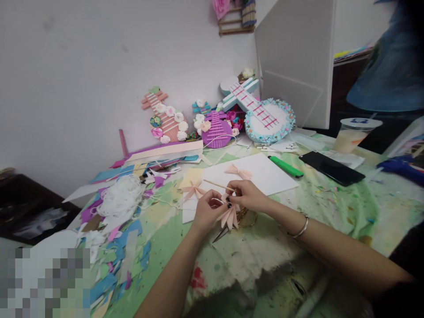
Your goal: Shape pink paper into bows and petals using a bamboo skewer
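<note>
My left hand [210, 208] pinches the gathered top of a pleated peach paper piece [228, 218], whose folds fan out downward. Close against it, my right hand [248, 194] has its fingers closed on a thin wooden stick [217, 183] that points left, and its fingertips meet the paper. Whether a thread is wound there is hidden by the fingers. Under the paper lie scissors [221, 234] with gold handles. Two similar peach paper pieces lie beyond my hands: a paper bow [194, 191] on the left and a paper bow [239, 171] on the white sheet [265, 172].
A heap of white string [121, 201] and coloured paper scraps [132, 247] cover the left side. A green cutter [285, 166], a black phone [331, 168] and a lidded cup [357, 134] stand or lie right. Decorated instrument models [217, 132] lean on the wall.
</note>
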`<state>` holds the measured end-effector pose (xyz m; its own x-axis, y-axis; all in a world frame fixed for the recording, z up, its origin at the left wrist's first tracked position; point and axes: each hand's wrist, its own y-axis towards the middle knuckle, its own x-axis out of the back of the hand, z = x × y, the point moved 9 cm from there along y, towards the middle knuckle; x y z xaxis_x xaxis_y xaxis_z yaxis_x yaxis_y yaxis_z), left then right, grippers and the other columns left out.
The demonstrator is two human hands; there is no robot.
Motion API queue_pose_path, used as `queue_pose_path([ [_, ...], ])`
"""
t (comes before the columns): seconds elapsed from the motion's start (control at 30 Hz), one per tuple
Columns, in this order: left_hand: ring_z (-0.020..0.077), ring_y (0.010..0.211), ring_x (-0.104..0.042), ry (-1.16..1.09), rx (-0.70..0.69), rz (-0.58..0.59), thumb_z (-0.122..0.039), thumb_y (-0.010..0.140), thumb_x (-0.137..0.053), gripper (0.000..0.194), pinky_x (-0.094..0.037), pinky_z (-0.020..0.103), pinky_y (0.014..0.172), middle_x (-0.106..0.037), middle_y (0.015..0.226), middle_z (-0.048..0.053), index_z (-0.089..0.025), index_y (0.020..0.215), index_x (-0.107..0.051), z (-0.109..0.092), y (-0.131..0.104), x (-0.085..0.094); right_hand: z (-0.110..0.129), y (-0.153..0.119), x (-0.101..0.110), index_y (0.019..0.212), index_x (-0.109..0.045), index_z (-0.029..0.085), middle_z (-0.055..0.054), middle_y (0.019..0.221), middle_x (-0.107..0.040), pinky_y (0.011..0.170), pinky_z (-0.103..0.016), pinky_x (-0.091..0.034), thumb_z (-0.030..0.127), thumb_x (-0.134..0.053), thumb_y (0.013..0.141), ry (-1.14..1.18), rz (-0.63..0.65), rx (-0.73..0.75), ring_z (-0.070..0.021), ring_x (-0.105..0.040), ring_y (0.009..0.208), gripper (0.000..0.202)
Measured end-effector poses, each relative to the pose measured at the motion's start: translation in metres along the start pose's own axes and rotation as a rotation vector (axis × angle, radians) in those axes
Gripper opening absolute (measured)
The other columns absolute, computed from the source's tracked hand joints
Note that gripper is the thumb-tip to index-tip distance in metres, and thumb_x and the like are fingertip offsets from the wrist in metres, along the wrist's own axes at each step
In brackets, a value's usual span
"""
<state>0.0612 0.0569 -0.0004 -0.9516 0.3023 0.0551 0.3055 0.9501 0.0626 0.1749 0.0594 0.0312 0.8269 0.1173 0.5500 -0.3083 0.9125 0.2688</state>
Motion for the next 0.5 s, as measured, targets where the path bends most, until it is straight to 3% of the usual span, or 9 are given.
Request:
queue_pose_path([
  [0.3,0.0083,0.052,-0.048,0.241,-0.111,-0.049,-0.032,0.066,-0.071,0.025,-0.036,0.018,0.049,-0.049,0.058,-0.005,-0.017,0.069,-0.051,0.0007,0.0023,0.0076,-0.0008,-0.0006,0.0016,0.070,-0.057,0.016,0.004,0.060,-0.050,0.051,-0.019,-0.029,0.017,-0.057,0.069,0.036,-0.034,0.005,-0.0067,-0.039,0.053,0.002],
  [0.5,0.0098,0.060,-0.054,0.095,-0.094,-0.048,-0.033,0.064,-0.074,0.028,-0.040,0.019,0.053,-0.056,0.071,-0.002,-0.017,0.077,-0.054,0.0001,0.0009,0.0069,-0.0007,-0.0009,0.0031,0.071,-0.057,0.016,0.006,0.059,-0.047,0.048,-0.019,-0.027,0.019,-0.058,0.070,0.160,-0.054,0.000,-0.0057,-0.035,0.050,0.003],
])
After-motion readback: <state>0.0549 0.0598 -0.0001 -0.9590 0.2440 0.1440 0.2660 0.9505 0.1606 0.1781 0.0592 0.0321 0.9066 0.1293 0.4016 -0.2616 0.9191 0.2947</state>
